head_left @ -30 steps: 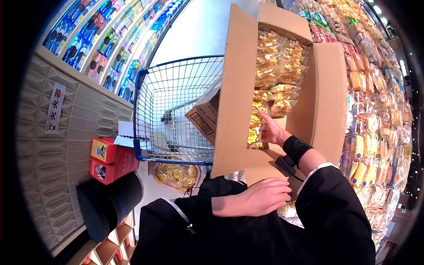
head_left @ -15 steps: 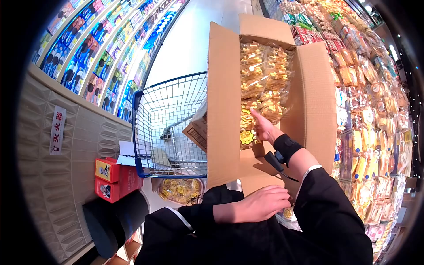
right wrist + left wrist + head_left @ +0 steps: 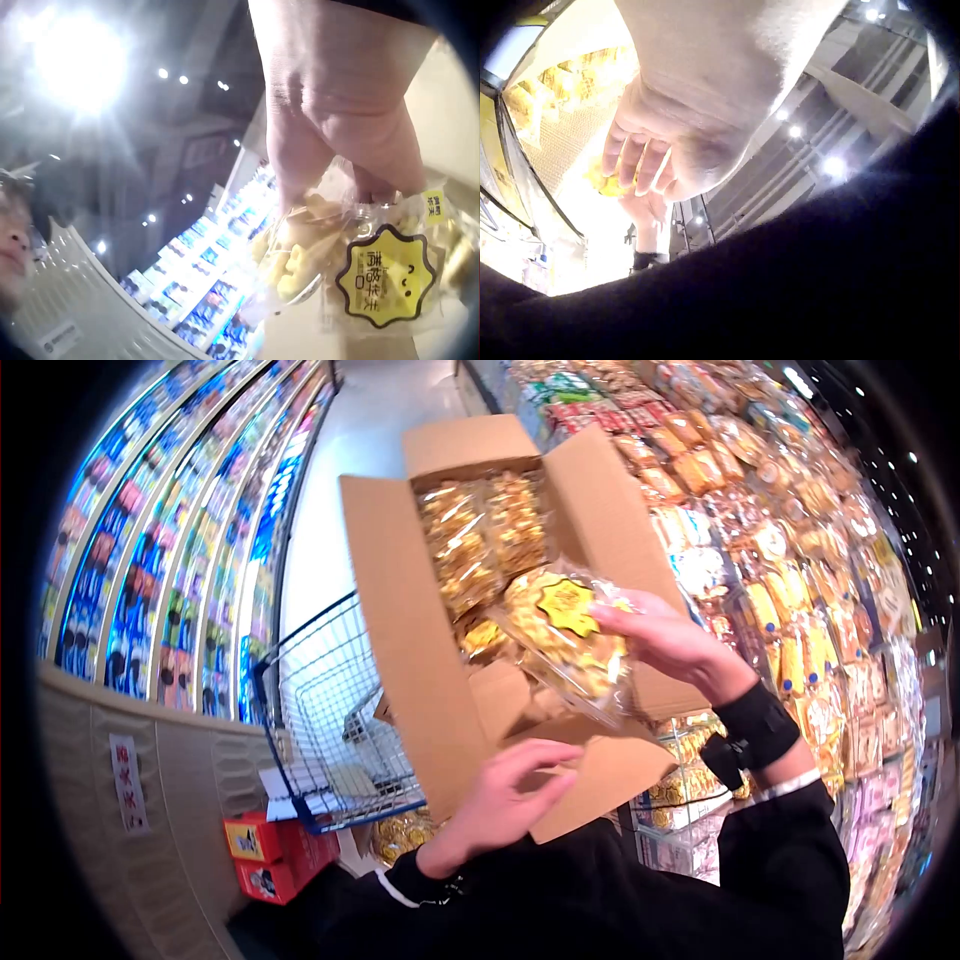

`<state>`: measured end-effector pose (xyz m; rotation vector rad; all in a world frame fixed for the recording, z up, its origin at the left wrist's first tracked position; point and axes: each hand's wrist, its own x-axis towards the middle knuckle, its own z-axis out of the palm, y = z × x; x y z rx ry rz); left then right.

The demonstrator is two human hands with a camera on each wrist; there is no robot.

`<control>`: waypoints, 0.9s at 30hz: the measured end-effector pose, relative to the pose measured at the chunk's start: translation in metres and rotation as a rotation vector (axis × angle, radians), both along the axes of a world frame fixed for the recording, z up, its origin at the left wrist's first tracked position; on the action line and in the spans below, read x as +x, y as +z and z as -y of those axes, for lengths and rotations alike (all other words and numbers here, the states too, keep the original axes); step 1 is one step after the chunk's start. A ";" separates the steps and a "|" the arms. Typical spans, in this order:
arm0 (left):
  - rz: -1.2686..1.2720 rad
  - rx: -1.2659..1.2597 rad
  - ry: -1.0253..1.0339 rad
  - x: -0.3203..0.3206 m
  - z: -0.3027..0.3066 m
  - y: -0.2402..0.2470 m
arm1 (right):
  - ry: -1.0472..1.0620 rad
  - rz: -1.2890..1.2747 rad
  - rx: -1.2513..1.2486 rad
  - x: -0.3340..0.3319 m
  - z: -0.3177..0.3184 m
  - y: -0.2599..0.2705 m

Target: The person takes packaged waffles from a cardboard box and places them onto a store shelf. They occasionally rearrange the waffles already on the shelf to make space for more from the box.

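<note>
An open cardboard box (image 3: 400, 630) stands in front of me, with several clear bags of yellow snacks (image 3: 470, 540) packed in it. My right hand (image 3: 612, 618) grips one such bag (image 3: 562, 635), marked with a yellow star label, and holds it above the box's opening. In the right wrist view the fingers (image 3: 375, 176) pinch the bag's top edge and the bag (image 3: 360, 270) hangs below them. My left hand (image 3: 535, 770) hovers at the box's near flap with fingers loosely bent and holds nothing; its palm (image 3: 675, 142) shows bare in the left wrist view.
A blue wire cart (image 3: 320, 730) stands left of the box. Shelves packed with snack bags (image 3: 800, 560) fill the right side, and lit shelves of blue packs (image 3: 150, 560) line the left. Red boxes (image 3: 265, 850) lie on the floor.
My right hand has pulled a snack bag up out of the box. My left hand has lifted off the near flap. The view has swung toward the right shelves.
</note>
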<state>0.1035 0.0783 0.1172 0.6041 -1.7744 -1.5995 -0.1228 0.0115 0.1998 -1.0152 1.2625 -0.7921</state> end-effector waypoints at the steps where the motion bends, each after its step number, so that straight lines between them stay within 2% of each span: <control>1: -0.002 -0.013 -0.029 -0.002 0.002 0.002 | 0.024 -0.078 -0.021 -0.016 -0.012 0.015; 3: -0.290 0.602 0.098 -0.008 0.004 0.006 | -0.016 -0.252 -0.072 -0.048 -0.050 0.039; 4: -0.328 0.683 -0.023 -0.007 0.009 0.012 | 0.022 -0.264 -0.271 -0.053 -0.068 0.044; 6: -0.413 0.871 -0.214 -0.013 0.006 0.041 | 0.080 -0.417 -0.270 -0.056 -0.107 0.057; 7: -0.373 0.872 -0.246 -0.020 0.001 0.048 | 0.080 -0.348 -0.166 -0.055 -0.125 0.051; 8: -0.397 0.907 -0.361 -0.026 -0.005 0.053 | 0.083 -0.270 -0.067 -0.051 -0.141 0.044; 9: -0.416 0.945 -0.476 -0.032 -0.012 0.057 | 0.096 -0.300 -0.141 -0.047 -0.154 0.032; 11: -0.228 1.025 -0.515 -0.037 -0.024 0.060 | 0.047 0.006 0.007 -0.040 -0.178 0.006; 12: -0.086 1.098 -0.522 -0.041 -0.029 0.062 | 0.088 -0.071 0.265 -0.041 -0.183 0.024; 13: -0.024 1.117 -0.556 -0.048 -0.035 0.069 | 0.006 0.098 0.146 -0.040 -0.199 -0.001; 14: 0.221 1.135 -0.475 -0.056 -0.042 0.078 | -0.078 0.259 0.026 -0.040 -0.215 -0.033; 15: 0.461 1.136 -0.386 -0.065 -0.050 0.081 | -0.125 0.296 0.037 -0.044 -0.229 -0.051; 17: 0.540 1.159 -0.398 -0.079 -0.070 0.072 | -0.041 0.482 0.198 -0.059 -0.257 -0.075; 18: 0.566 1.164 -0.389 -0.087 -0.078 0.069 | -0.063 0.507 0.198 -0.070 -0.272 -0.079; 21: 0.570 1.184 -0.430 -0.124 -0.105 0.071 | -0.061 0.873 0.208 -0.111 -0.316 -0.093; 24: 0.581 1.141 -0.445 -0.156 -0.137 0.066 | -0.163 0.932 0.038 -0.139 -0.371 -0.119; 25: 0.669 1.129 -0.362 -0.163 -0.146 0.062 | -0.214 1.056 -0.032 -0.142 -0.390 -0.134; 26: 0.755 1.115 -0.278 -0.168 -0.155 0.055 | -0.228 1.067 -0.048 -0.145 -0.406 -0.148; 27: 0.698 0.990 -0.376 -0.172 -0.165 0.038 | -0.308 1.033 -0.137 -0.147 -0.420 -0.159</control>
